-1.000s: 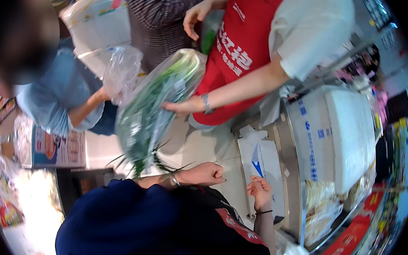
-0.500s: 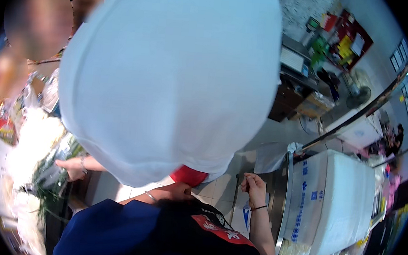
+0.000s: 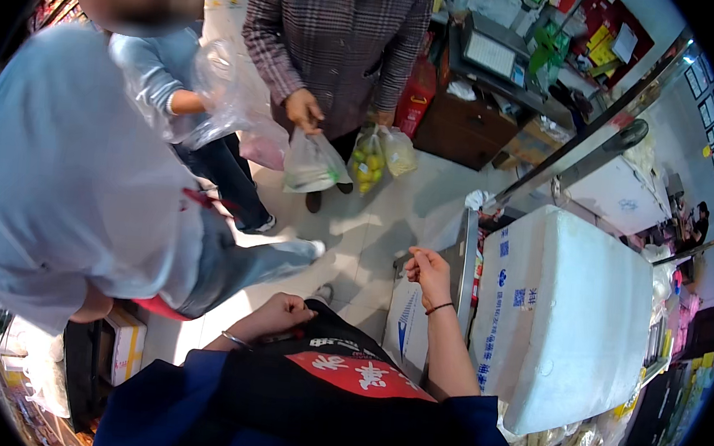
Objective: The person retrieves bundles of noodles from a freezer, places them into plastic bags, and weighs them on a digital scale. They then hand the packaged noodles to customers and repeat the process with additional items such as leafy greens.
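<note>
My left hand (image 3: 283, 311) hangs in front of my black apron (image 3: 353, 374) with its red printed patch, fingers curled in and no object showing in them. A silver bracelet circles that wrist. My right hand (image 3: 430, 276), with a dark band on the wrist, is raised beside a white foam box (image 3: 568, 315), apart from it. Its fingers are bent together in a loose fist, and nothing shows in them. Below this hand stands a white carton (image 3: 404, 319) with blue print.
A person in a white top (image 3: 100, 178) stands close on the left. Ahead, someone in a checked coat (image 3: 337, 45) carries bags, one a bag of yellow-green fruit (image 3: 368, 163). Another person holds a clear plastic bag (image 3: 220, 95). A brown cabinet (image 3: 470, 119) stands beyond.
The person in white has moved from right in front of me to the left, uncovering the people with bags. My left hand shows more fully; both hands remain near my front.
</note>
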Motion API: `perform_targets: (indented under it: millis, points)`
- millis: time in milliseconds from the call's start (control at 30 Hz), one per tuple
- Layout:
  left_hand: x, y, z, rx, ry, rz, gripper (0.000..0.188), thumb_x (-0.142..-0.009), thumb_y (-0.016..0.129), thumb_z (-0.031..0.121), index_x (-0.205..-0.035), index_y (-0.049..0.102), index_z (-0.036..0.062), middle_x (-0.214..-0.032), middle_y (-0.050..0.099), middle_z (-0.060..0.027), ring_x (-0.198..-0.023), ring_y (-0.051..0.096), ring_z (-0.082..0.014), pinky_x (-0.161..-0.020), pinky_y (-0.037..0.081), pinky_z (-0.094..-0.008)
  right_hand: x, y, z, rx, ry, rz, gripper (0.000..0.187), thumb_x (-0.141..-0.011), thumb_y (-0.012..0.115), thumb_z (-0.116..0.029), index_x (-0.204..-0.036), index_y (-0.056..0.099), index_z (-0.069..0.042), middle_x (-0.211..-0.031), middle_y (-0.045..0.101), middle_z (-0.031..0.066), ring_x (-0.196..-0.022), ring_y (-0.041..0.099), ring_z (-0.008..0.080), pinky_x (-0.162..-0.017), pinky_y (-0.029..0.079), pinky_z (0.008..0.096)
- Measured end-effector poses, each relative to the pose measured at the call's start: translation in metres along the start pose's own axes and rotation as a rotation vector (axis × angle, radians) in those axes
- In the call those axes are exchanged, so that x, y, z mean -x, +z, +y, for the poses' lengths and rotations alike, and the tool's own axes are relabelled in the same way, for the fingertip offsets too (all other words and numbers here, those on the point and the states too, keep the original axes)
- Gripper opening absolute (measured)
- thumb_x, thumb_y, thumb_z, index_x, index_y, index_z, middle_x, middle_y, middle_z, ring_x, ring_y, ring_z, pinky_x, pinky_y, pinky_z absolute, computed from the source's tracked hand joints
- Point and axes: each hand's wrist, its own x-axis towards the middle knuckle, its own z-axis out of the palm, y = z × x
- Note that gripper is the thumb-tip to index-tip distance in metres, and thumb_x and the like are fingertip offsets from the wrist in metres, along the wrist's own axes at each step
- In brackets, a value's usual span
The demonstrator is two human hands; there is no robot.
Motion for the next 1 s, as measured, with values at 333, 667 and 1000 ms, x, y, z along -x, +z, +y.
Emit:
perform_targets:
  millis: [333, 667, 1000]
  points:
    - [-0.122, -0.012, 0.067, -0.11, -0.038, -0.121, 0.042, -0.091, 0.066, 0.02, -0.059, 0.042, 0.0079, -0.056, 0.042, 0.0069, -0.054, 0.035, -0.0034, -0.046, 0.032, -0.0238, -0.08, -0.047, -0.027, 0.025, -0.131, 0.187, 0.017, -0.096, 0.052, -0.013, -0.103, 0.063, -0.003, -0.07, 0.06, 0.0016, -0.057, 0.052, 0.0065, -0.053, 0.043, 0.0212]
    - [-0.256, -0.013, 0.115, -0.325, 0.064, 0.0, 0.04, -0.085, 0.068, 0.03, -0.062, 0.049, 0.0029, -0.051, 0.045, -0.0093, -0.048, 0.044, -0.0171, -0.05, 0.041, -0.0366, -0.248, -0.093, -0.085, 0.385, -0.441, 0.291, 0.018, -0.097, 0.053, -0.013, -0.107, 0.064, -0.002, -0.08, 0.063, 0.0027, -0.069, 0.055, 0.0075, -0.062, 0.046, 0.0223]
    - [-0.319, -0.007, 0.134, -0.42, 0.027, 0.095, 0.038, -0.081, 0.067, 0.031, -0.061, 0.054, 0.0014, -0.06, 0.055, -0.0171, -0.059, 0.054, -0.0315, -0.062, 0.046, -0.0403, -0.306, -0.108, -0.058, 0.586, -0.323, 0.207, 0.02, -0.093, 0.055, -0.014, -0.098, 0.066, 0.002, -0.078, 0.065, 0.0073, -0.069, 0.059, 0.0129, -0.065, 0.049, 0.0291]
